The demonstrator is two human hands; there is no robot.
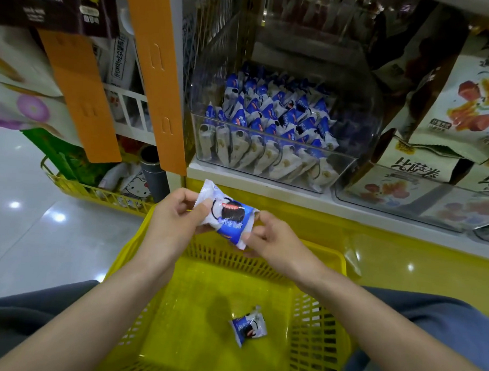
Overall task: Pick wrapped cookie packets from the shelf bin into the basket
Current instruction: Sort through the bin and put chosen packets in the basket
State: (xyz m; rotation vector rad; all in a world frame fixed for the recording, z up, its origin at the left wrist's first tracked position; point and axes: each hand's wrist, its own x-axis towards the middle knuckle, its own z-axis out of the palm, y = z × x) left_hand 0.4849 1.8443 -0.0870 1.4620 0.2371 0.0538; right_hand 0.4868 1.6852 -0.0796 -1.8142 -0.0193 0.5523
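Observation:
A blue-and-white wrapped cookie packet [227, 215] is held above the far rim of the yellow basket [318, 323]. My left hand [177, 216] pinches its upper left end and my right hand [266, 236] pinches its lower right end. One more packet [249, 328] lies on the basket floor. On the shelf above, a clear plastic bin [348, 161] holds several rows of the same packets [271, 124].
A second clear bin [405, 203] with larger snack bags stands to the right. Orange shelf uprights [158, 69] rise on the left. A yellow wire basket [97, 191] with goods sits low on the left above the shiny floor. My knees flank the basket.

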